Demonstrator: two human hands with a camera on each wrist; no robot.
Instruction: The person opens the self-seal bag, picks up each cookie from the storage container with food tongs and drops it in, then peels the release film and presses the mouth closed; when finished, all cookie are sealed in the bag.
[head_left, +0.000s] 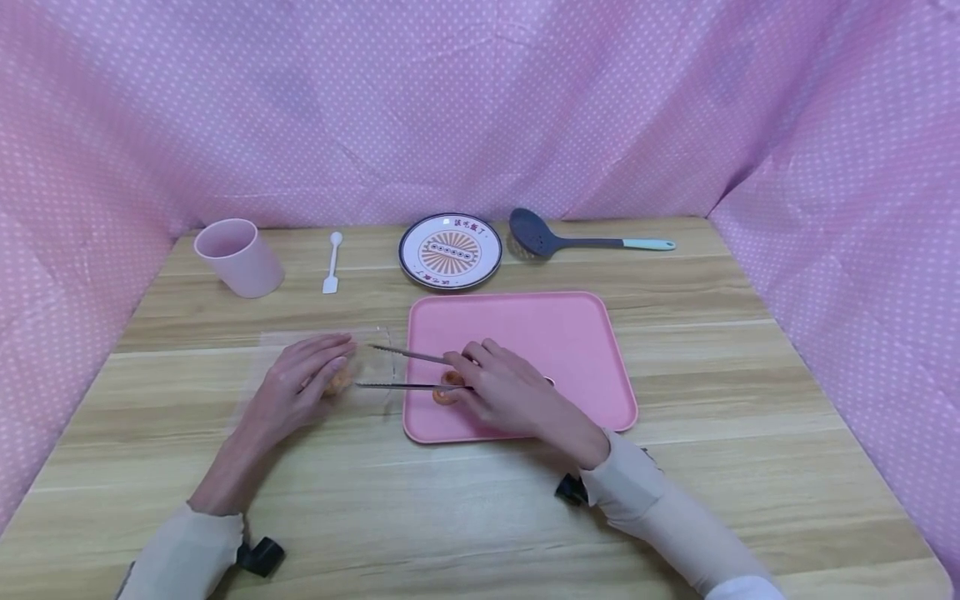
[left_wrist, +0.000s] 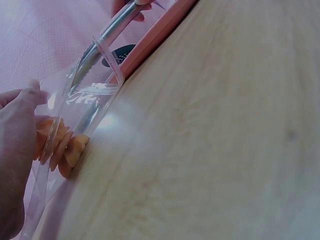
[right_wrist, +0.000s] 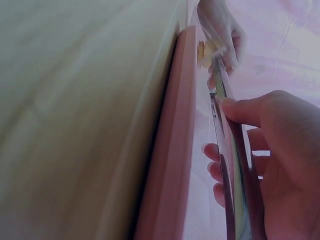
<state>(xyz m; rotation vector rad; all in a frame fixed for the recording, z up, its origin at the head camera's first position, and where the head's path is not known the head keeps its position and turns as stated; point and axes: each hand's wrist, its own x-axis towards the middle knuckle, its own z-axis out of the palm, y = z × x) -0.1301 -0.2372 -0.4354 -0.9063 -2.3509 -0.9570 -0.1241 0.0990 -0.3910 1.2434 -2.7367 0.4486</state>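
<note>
Across the wooden table (head_left: pixel 450 517), tongs (head_left: pixel 408 386) point left, long axis sideways.

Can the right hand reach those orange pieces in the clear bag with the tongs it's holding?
Probably yes: the right hand holds the tongs spread, their tips seem to be inside the mouth of the clear bag, and nothing visible blocks the way to the orange pieces.
</note>
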